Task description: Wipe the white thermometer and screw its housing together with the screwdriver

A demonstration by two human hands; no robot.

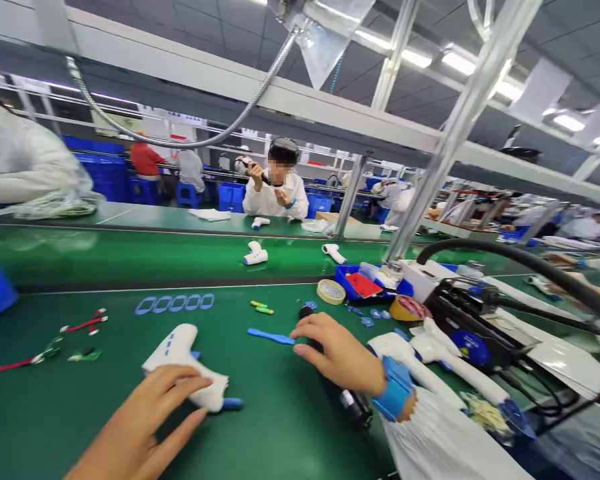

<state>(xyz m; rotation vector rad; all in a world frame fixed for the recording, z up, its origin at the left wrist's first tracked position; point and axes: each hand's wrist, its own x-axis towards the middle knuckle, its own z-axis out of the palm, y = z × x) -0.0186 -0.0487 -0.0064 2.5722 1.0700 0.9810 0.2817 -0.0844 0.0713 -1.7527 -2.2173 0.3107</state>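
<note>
My left hand (145, 420) lies near the bottom of the green mat, fingers stretched out and resting on the rear end of a white gun-shaped device shell (183, 357) with blue buttons. My right hand (337, 353), with a blue wrist strap (395, 390), lies palm down over a black tool (355, 407) on the mat, fingers curled loosely toward a blue flat strip (270, 335). Whether those fingers grip the tool is hidden.
A row of blue rings (175, 303), red-wired small boards (83, 325), tape rolls (331, 291) and a blue parts tray (353, 287) lie on the mat. More white shells (430, 363) and a cabled fixture (480, 320) crowd the right. Other people work across the conveyor (130, 257).
</note>
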